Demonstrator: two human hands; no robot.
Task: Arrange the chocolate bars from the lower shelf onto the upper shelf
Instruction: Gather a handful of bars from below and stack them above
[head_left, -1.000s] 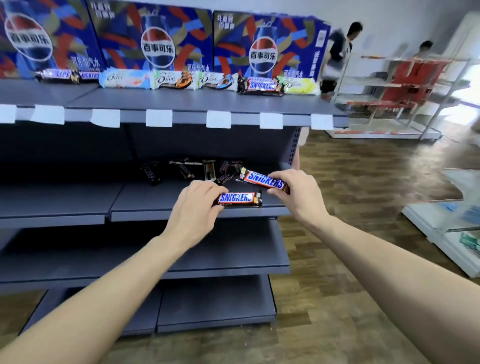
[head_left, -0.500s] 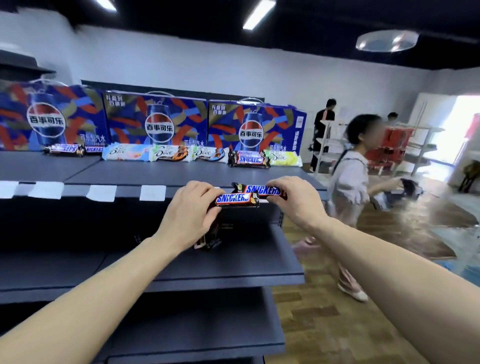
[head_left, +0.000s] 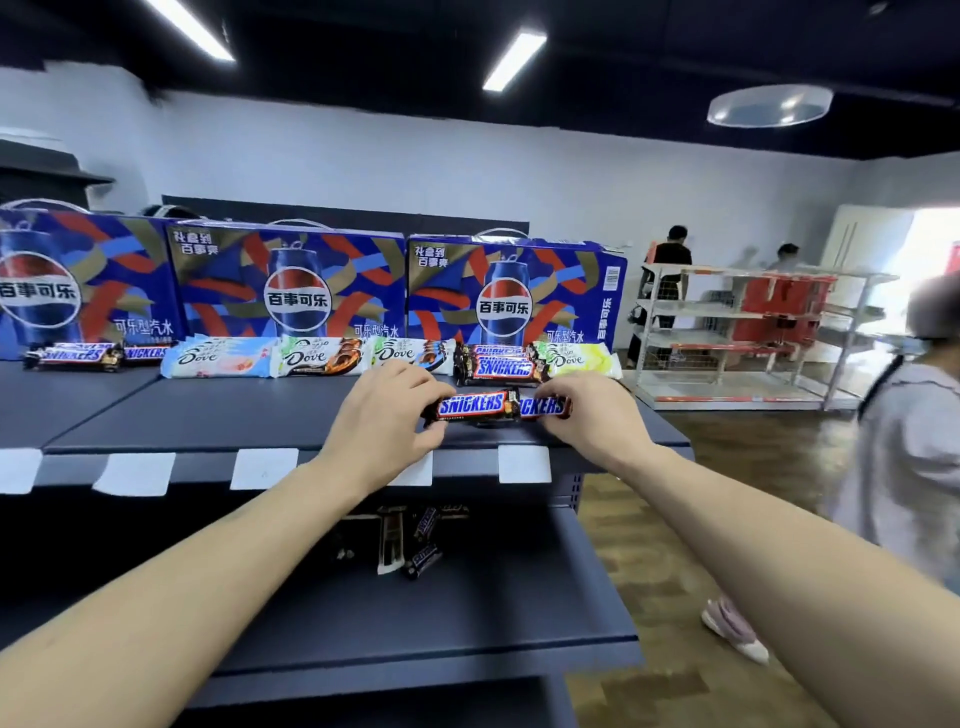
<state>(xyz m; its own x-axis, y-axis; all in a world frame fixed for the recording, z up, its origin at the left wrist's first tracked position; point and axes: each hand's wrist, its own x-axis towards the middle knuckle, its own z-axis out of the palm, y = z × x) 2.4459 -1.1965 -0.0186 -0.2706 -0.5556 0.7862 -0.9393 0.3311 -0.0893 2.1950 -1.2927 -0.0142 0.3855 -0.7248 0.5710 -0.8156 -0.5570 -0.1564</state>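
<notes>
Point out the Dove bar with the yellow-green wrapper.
The rightmost Dove bar, at the row's right end behind the Snickers stack. The other three show pink, orange and blue.

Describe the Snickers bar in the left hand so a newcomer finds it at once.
Start at the rightmost Pepsi carton on the upper shelf. In front of it lies a Snickers stack; nearer the shelf edge, the left hand grips one bar. Unlike its half-hidden neighbour, its whole logo shows.

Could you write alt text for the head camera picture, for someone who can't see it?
Two hands each hold a Snickers bar over a grey upper shelf lined with chocolate bars and Pepsi boxes. More bars lie on the shelf below.
</notes>
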